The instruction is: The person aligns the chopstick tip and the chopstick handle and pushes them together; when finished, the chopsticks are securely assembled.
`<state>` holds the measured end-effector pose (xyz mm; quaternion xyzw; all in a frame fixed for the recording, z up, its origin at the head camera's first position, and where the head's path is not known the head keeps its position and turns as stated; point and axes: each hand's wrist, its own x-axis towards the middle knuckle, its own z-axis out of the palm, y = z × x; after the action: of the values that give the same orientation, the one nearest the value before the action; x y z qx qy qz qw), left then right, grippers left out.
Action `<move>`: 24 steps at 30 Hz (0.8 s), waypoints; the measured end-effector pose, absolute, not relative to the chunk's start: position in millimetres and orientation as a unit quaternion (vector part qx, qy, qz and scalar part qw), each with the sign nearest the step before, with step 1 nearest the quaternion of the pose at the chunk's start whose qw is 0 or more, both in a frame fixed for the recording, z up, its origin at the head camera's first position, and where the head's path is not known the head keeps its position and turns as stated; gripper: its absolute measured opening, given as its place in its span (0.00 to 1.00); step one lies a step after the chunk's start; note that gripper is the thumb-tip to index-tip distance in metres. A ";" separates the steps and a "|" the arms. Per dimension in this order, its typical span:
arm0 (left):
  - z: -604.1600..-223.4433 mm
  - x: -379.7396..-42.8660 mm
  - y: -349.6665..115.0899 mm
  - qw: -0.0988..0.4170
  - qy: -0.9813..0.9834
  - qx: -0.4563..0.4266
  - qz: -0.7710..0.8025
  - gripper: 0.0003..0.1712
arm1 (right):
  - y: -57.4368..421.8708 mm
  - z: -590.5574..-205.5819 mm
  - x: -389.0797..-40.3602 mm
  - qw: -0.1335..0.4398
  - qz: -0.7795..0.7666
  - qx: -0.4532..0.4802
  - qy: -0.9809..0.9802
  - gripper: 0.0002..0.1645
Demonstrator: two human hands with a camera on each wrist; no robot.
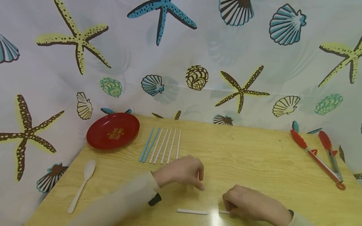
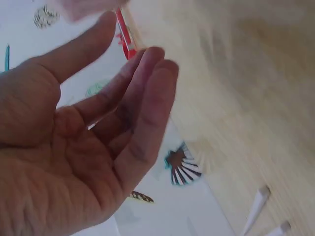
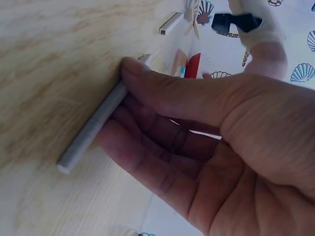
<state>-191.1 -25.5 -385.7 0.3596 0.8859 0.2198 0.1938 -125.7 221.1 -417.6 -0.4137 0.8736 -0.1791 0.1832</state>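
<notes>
My right hand [image 1: 251,202] pinches a short white stick [image 3: 91,132] between thumb and fingers, low over the front of the wooden table; most of the stick is hidden in the head view. To its left lies another white stick [image 1: 192,212], apart from the hand. My left hand [image 1: 182,172] hovers behind that one with loosely bent fingers; in the left wrist view nothing lies in its palm. Just beyond it, several long white sticks [image 1: 165,146] lie side by side, with two blue sticks [image 1: 147,144] at the row's left end.
At the back left a red plate [image 1: 113,131] with gold markings leans against the patterned cloth [image 1: 181,56]. A white spoon [image 1: 82,185] lies on the left of the table [image 1: 240,150]. Red-tipped tongs [image 1: 325,164] rest near the right edge, spread apart.
</notes>
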 end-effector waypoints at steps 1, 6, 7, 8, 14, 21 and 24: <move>-386.0 -183.7 -23.9 0.209 0.877 0.377 0.213 0.12 | 220.8 -417.7 -125.5 0.182 -0.179 -0.414 0.873 0.18; -395.2 -157.2 -20.3 0.245 0.854 0.417 0.191 0.14 | 220.3 -417.8 -124.6 0.185 -0.181 -0.412 0.874 0.17; -398.1 -153.4 -19.9 0.245 0.854 0.420 0.187 0.14 | 220.2 -417.8 -124.5 0.187 -0.181 -0.411 0.874 0.17; -401.5 -149.8 -19.5 0.238 0.856 0.421 0.182 0.15 | 220.2 -417.9 -124.4 0.188 -0.181 -0.410 0.874 0.17; -417.3 -132.6 -17.4 0.186 0.867 0.431 0.165 0.21 | 219.5 -418.6 -123.8 0.188 -0.179 -0.409 0.875 0.17; -422.2 -125.1 -19.5 0.133 0.867 0.459 0.142 0.23 | 219.1 -418.9 -124.0 0.186 -0.174 -0.409 0.877 0.17; -423.6 -125.5 -20.3 0.123 0.865 0.468 0.134 0.23 | 218.9 -419.2 -123.7 0.186 -0.176 -0.408 0.876 0.17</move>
<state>-125.5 -20.3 -423.6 0.4677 0.8649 0.1342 0.1235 -123.7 218.9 -419.2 -0.4079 0.8763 -0.1758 0.1864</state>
